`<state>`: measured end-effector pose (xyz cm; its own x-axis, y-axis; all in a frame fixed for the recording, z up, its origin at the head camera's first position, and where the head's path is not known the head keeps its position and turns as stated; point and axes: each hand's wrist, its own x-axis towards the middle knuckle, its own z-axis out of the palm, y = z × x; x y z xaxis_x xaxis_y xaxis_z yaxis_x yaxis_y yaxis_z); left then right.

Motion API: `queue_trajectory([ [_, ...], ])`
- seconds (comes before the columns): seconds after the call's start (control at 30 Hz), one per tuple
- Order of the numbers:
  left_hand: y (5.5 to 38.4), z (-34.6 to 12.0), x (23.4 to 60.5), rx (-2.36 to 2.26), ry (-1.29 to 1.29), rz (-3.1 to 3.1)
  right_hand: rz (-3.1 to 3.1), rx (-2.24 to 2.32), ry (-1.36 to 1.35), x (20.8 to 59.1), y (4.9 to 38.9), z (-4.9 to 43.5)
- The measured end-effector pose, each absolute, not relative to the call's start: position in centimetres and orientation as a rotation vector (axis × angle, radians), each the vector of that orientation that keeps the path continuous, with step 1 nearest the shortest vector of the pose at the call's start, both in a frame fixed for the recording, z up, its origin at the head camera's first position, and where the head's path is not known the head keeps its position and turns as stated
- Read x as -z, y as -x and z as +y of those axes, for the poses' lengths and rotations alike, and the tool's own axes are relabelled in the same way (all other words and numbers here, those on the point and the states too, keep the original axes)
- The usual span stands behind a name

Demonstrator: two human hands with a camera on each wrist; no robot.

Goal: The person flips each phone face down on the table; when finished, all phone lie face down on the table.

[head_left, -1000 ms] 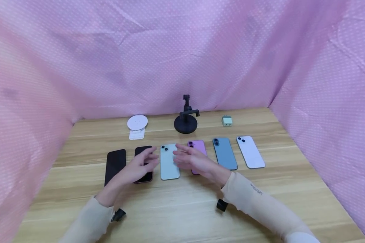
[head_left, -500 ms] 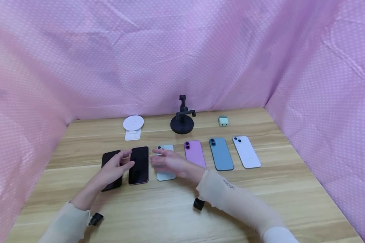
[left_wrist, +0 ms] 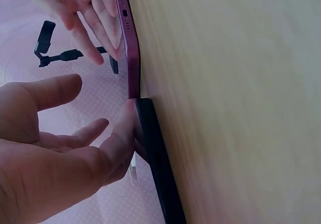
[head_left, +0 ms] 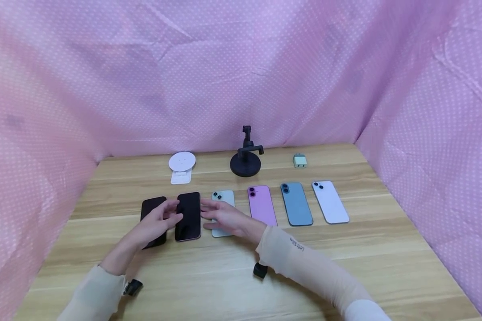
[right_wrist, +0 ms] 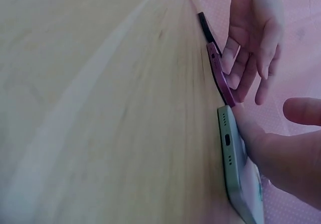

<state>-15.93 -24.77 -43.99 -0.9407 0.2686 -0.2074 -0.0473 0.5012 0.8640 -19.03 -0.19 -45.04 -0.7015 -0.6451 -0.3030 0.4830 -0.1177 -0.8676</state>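
Note:
A phone with a black screen and magenta edge [head_left: 189, 218] lies on the table between my two hands. My left hand [head_left: 155, 223] is at its left side, over the black phone [head_left: 157, 241]; its fingertips appear to touch the magenta-edged phone. From the other side, my right hand [head_left: 230, 219] reaches across the pale green phone [head_left: 223, 195], fingers at the magenta-edged phone's right edge. Neither hand curls round a phone. In the right wrist view, the magenta side [right_wrist: 220, 76] sits just beyond the pale green phone [right_wrist: 231, 153]. Finger contact there is partly hidden.
To the right lie a purple phone [head_left: 262, 205], a blue phone [head_left: 297, 204] and a white phone [head_left: 331, 202]. Behind the row stand a white round charging stand [head_left: 182, 162], a black phone holder [head_left: 245, 165] and a pale green charger plug [head_left: 300, 161]. Pink dotted cloth [head_left: 241, 80] surrounds the table.
Both hands have moved left, the left one off the magenta-edged phone's screen to its left side, the right one from near the purple phone to the magenta-edged phone's right edge.

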Motion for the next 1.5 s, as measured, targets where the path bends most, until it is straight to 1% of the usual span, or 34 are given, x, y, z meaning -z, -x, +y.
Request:
queue_trajectory([
  [0.27,15.7,-24.4,44.2,-1.408,-0.152,2.402,1.360,1.912,0.149,45.7,19.3,0.5],
  [0.63,15.6,-24.6,44.0,-1.412,-0.142,2.395,1.249,1.971,0.135,45.5,19.3,0.5],
  [0.93,15.7,-24.4,43.6,-1.481,-0.149,2.313,1.108,2.091,0.024,45.4,19.4,0.4],
  [1.2,15.8,-24.0,43.4,-1.433,-0.155,2.340,1.110,2.071,0.125,45.0,19.3,0.3],
  [1.5,16.0,-23.6,43.6,-1.519,-0.158,2.230,1.064,2.081,0.138,44.9,18.9,0.0],
])
